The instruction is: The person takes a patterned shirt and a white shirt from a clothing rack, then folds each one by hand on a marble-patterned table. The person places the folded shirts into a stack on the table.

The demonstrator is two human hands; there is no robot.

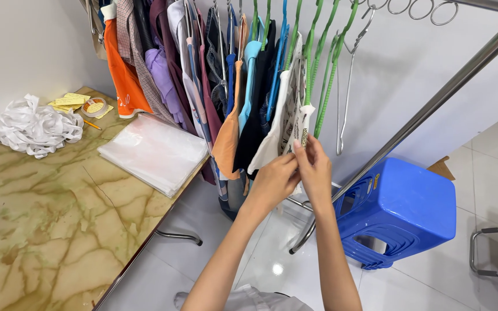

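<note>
Where the marbled bench (41, 219) fills the left, a heap of white strips (37, 131), a tape roll (94, 107) and a stack of clear plastic bags (155, 151) lie on it. Right of these, clothes crowd a steel rail (433, 101), and the white printed garment (286, 124) hangs last, on a green hanger (308, 55). Left hand (275, 181) and right hand (314, 167) both pinch its lower edge. Small, steady fingertip grips suit this best, keeping the cloth taut. Farther right stands a blue stool (402, 210).
</note>
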